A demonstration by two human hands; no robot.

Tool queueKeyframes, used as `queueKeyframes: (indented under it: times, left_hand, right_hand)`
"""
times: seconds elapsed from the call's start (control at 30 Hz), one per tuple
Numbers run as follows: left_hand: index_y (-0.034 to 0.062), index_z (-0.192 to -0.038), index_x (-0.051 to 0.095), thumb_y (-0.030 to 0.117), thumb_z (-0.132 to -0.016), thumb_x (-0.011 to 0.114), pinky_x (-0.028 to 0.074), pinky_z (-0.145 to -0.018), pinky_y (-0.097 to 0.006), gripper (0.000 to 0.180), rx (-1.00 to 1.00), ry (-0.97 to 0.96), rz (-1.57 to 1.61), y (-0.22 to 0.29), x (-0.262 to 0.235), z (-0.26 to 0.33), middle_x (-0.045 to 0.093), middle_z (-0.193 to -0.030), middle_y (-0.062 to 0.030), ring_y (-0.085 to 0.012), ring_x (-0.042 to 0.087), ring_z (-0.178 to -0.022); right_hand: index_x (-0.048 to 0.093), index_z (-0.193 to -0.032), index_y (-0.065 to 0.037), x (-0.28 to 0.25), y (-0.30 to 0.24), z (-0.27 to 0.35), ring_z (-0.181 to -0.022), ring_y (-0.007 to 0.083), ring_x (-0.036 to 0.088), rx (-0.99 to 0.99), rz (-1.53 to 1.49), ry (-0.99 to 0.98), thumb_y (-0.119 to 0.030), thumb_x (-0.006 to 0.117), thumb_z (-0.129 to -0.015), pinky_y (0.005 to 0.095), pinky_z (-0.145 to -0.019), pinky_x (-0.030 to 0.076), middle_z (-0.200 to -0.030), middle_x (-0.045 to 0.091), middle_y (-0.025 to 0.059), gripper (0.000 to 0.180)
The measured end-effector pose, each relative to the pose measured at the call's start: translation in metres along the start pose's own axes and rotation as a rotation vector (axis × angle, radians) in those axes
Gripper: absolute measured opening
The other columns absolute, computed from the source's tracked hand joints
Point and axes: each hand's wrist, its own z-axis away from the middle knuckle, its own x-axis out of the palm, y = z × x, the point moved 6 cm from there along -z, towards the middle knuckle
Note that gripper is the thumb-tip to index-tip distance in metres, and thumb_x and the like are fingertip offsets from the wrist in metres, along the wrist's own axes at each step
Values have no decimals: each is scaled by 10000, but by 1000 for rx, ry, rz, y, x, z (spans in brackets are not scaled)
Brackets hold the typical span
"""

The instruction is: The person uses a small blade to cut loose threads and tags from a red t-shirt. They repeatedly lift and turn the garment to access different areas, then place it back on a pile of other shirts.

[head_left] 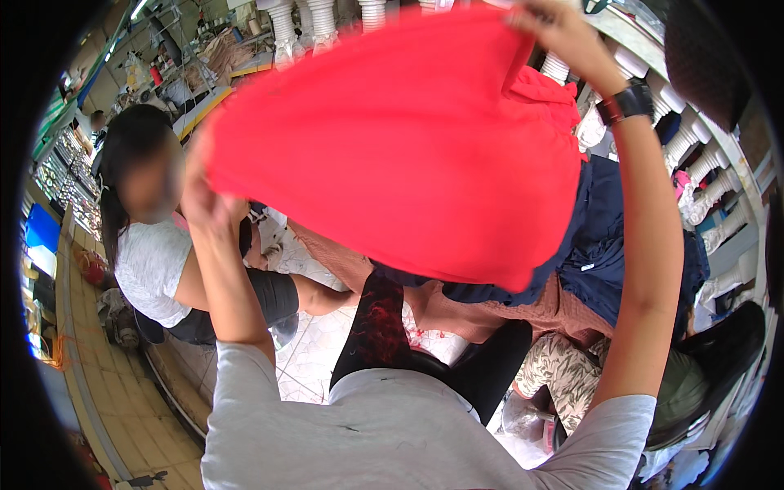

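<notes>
A large piece of bright red fabric (384,155) is held up and spread wide in front of me, slightly blurred. My left hand (208,200), smeared by motion, grips its left edge, with the fingers partly hidden. At the top right, my right hand (567,37) pinches the upper corner of the fabric. More red cloth (555,106) lies bunched behind its right side. Below are dark navy garments (604,253) heaped on a brown textured cloth (563,310). The red fabric hides part of this pile.
A seated person in a grey shirt (155,261) is close on my left. Another person's camouflage trousers (563,367) show at the lower right. White ribbed columns (719,196) line the back and right. Red scraps lie on the pale tiled floor (302,367).
</notes>
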Motion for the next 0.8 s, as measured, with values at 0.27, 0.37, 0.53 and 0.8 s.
queueKeyframes:
  times: [0.27, 0.37, 0.53, 0.8]
  left_hand:
    - [4, -1385, 529, 356, -1016, 492, 487, -1063, -433, 511, 70, 326, -251, 7, -79, -91, 584, -1384, -182, -282, 567, -1286]
    - [13, -1400, 521, 414, -1012, 488, 487, -1061, -445, 559, 155, 243, -142, 14, -58, -99, 577, -1397, -183, -293, 566, -1289]
    - [28, -1425, 508, 512, -1004, 481, 489, -1057, -467, 642, 25, 475, -246, -7, -122, -59, 565, -1417, -185, -311, 565, -1292]
    - [10, -1396, 529, 424, -1044, 495, 538, -1009, -455, 544, -411, 105, 434, -118, -28, -6, 623, -1355, -160, -286, 636, -1205]
  right_hand:
    - [654, -954, -47, -104, -34, -6, -596, 147, 462, 222, -110, 229, -279, 719, -920, 291, -549, 372, -748, 591, 11, 244]
    - [649, -935, -63, -138, -48, 4, -558, 123, 419, 302, -180, 344, -285, 718, -923, 277, -516, 340, -718, 566, -13, 233]
    - [642, -904, -91, -140, -34, 11, -495, 84, 348, 417, -483, 470, -296, 716, -926, 253, -461, 286, -668, 526, -52, 218]
    - [648, -899, -96, -80, -1, 131, -415, 19, 249, 1021, -797, 276, -248, 713, -923, 212, -383, 199, -665, 536, -69, 167]
